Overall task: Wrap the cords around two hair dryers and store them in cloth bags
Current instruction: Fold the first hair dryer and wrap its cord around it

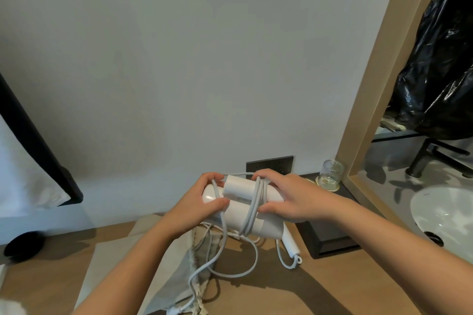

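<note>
**1. Cloth bag** point(163, 271). Beige, with a drawstring mouth. It lay flat on the wooden tabletop point(281, 294), lower centre-left of the frame.

**2. Cord** point(223, 243), loose part. White. It hung from the dryer, looped on the tabletop and trailed over the bag to the bottom edge. The plug end was not clearly visible.

**3. Hair dryer** point(238, 217). White and folded, held clear of the tabletop at lower centre. Several turns of cord sat close together round its middle.

**4. Left hand** point(202, 204). It gripped the rounded left end, with the fingers curled over the top and the thumb on the near face. One strand passed beneath them.

**5. Right hand** point(284, 197). It gripped across the turns. The fingers point(259, 176) curled over the top and the thumb pressed from below, pinning the coil.

**6. Behind, right of centre.** Black tray point(330, 235), upturned glass point(330, 174) and wall socket point(268, 163).

**Handling note (judgement).**
- Winding appeared partly done, with a good deal of slack left.
- The right thumb should keep the coil pinned while the left hand feeds cord.
- Each new turn should lie beside the one before, snug but not strained.
- The slack should be lifted clear of the drawstring so it does not snag.
- The plug should be tucked under a turn before bagging.
</note>
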Motion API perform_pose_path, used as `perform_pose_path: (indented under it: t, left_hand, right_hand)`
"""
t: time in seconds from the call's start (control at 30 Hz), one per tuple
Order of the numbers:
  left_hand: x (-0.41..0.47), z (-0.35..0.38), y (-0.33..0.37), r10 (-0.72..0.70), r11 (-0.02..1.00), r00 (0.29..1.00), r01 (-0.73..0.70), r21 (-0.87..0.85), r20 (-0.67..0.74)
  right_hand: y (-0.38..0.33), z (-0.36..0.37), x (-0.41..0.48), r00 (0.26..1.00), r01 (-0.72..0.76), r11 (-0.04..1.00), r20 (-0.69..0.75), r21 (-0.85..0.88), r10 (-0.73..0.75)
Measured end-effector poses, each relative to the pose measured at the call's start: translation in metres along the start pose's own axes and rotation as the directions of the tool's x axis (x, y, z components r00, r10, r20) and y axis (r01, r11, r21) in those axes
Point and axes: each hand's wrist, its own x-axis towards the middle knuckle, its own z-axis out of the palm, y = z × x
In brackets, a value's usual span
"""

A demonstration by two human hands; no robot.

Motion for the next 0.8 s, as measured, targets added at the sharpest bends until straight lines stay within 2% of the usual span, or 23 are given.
perform_pose_path:
  t: [0.07, 0.13, 0.2, 0.3, 0.4, 0.57, 0.63, 0.7, 0.8]
  left_hand:
    - [0.004, -0.007, -0.002, -0.004, 0.998, 1.000, 0.004, -0.063, 0.002]
    - [0.009, -0.015, -0.003, -0.032, 0.990, 0.994, 0.017, -0.140, -0.107]
    - [0.015, -0.023, -0.007, -0.113, 0.982, 0.974, 0.080, -0.172, -0.194]
    - [0.018, -0.028, -0.021, -0.201, 0.979, 0.971, 0.201, -0.015, -0.130]
    - [0.016, -0.029, -0.036, -0.238, 0.952, 0.971, 0.237, 0.193, -0.021]
    - [0.012, -0.031, -0.043, -0.309, 0.847, 0.944, 0.217, 0.485, 0.116]
    - [0.010, -0.033, -0.044, -0.299, 0.785, 0.943, 0.158, 0.600, 0.143]
    - [0.008, -0.034, -0.046, -0.279, 0.732, 0.949, 0.113, 0.672, 0.145]
    - [0.005, -0.035, -0.051, -0.283, 0.683, 0.952, 0.117, 0.721, 0.114]
  right_hand:
    - [0.001, -0.001, 0.000, 1.000, -0.005, 0.998, 0.005, -0.056, 0.005]
    - [0.006, -0.003, -0.001, 0.999, -0.027, 0.997, 0.017, -0.072, 0.028]
    - [0.010, -0.008, -0.003, 0.998, -0.056, 0.998, 0.025, -0.004, 0.056]
    - [0.010, -0.021, -0.005, 0.997, -0.069, 0.986, -0.014, 0.152, 0.072]
    - [0.007, -0.033, -0.005, 0.990, -0.069, 0.958, -0.096, 0.277, 0.099]
    - [0.001, -0.048, 0.001, 0.971, -0.059, 0.897, -0.184, 0.437, 0.154]
    - [-0.005, -0.052, 0.004, 0.961, -0.057, 0.865, -0.207, 0.498, 0.182]
    - [-0.008, -0.054, 0.008, 0.945, -0.068, 0.855, -0.243, 0.514, 0.221]
    - [-0.014, -0.055, 0.012, 0.934, -0.072, 0.838, -0.258, 0.541, 0.247]
